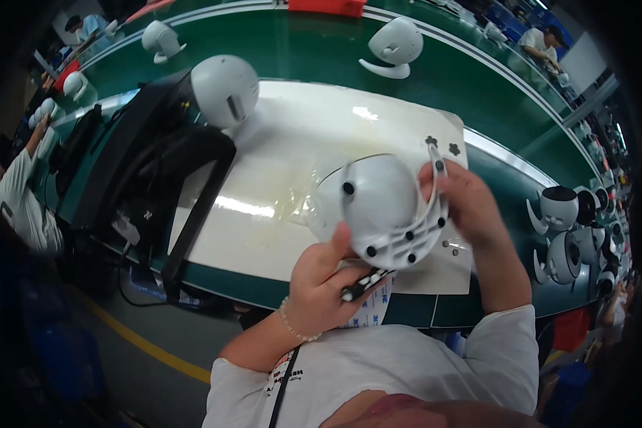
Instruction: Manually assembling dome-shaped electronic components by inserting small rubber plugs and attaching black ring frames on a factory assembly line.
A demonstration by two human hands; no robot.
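A white ball-shaped housing with a curved, ribbed stand is held up over the white mat. Several black round pads dot the stand and shell. My left hand is closed at its lower left, thumb against the shell. A slim black tool with white spots sticks out of the same hand; its kind is unclear. At the stand's upper tip, my right hand pinches the curved arm, with its fingertips partly hidden behind it. A backing sheet with blue print hangs below the housing.
The white mat carries black flower-shaped pieces and small grey discs. A black monitor stands left, near another white housing. More housings line the right. Co-workers sit beyond the green conveyor.
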